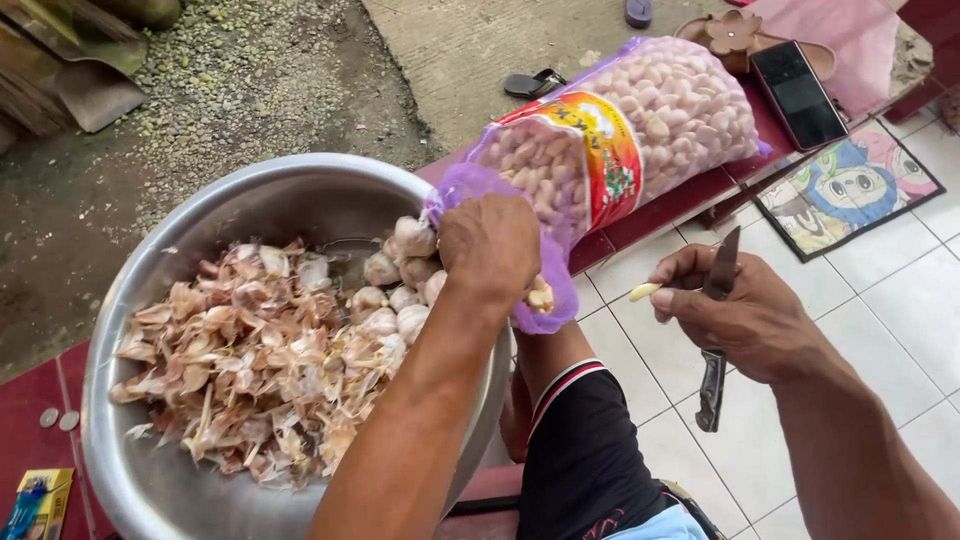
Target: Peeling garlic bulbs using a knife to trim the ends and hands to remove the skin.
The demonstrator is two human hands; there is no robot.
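Note:
My left hand (489, 243) grips the open purple mouth of a mesh sack of garlic (625, 130), which lies tilted toward a large steel bowl (170, 480). Garlic cloves (400, 270) spill from the sack's mouth over the bowl's right rim. The bowl holds a heap of papery garlic skins (250, 360). My right hand (735, 315) holds a dark knife (714, 360) with its blade up, and a peeled pale clove (644, 291) sits pinched at its fingertips. My knee in black shorts (585, 440) is between the arms.
A black phone (798, 94) lies on a wooden tray at the top right, beside a colourful cartoon mat (850, 190). A sandal (533, 83) rests on the concrete beyond. Two coins (58, 419) and a small yellow packet (35, 500) lie at the lower left on the red surface.

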